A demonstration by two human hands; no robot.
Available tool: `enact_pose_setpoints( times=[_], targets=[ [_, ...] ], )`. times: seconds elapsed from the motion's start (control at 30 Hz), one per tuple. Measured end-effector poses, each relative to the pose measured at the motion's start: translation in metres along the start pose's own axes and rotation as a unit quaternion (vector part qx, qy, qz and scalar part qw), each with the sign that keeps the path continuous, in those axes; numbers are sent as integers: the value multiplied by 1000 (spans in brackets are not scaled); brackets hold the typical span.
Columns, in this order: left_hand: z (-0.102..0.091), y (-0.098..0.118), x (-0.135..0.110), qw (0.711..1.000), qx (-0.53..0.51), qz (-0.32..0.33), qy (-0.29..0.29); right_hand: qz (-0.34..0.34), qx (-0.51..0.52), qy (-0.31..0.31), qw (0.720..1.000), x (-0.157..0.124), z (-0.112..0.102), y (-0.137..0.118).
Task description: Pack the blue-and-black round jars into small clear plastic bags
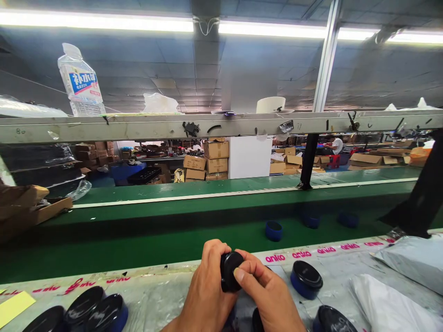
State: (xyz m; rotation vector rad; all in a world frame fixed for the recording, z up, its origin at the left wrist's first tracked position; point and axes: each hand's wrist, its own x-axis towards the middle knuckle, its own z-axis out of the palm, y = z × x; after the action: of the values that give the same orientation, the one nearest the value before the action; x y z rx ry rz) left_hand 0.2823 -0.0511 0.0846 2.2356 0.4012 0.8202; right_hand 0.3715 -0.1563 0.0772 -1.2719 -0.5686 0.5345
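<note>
The left hand (204, 295) and right hand (266, 295) are gripping a black lid (231, 272), fingers (212, 251) closing on it from 9 and 3 o'clock.

light: bright fluorescent tubes (270, 28) | glare: glossy black lids (306, 273) | edges: wide-angle bowing

The bare left hand (204, 290) and right hand (268, 295) met low at the centre of the view, curled inward toward each other in a firm two-handed grip. The left fingers (211, 251) wrapped up and over from the left, while the right thumb (239, 275) pressed forward, nail showing, with the right fingers (259, 267) bent beside it. Both wrists ran off the bottom edge.
</note>
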Motion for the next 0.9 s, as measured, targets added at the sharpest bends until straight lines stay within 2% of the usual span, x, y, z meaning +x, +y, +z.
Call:
enact_pose_setpoints(
  times=[0.3, 0.63, 0.83, 0.9],
  targets=[
    [-2, 2, 0, 1000, -11, 6, -4, -9, -7, 15, 1000, -2, 1, -3],
    [0, -2, 0, 1000, -9, 14, -9, -13, -43, -8, 999, -1, -1, 3],
    [1, -3, -2, 1000, -17, 22, -7, -34, -15, 64, 997, -7, 9, -4],
    [0, -3, -3, 1000, -17, 22, -8, -35, -14, 67, 997, -9, 10, -5]
  ],
)
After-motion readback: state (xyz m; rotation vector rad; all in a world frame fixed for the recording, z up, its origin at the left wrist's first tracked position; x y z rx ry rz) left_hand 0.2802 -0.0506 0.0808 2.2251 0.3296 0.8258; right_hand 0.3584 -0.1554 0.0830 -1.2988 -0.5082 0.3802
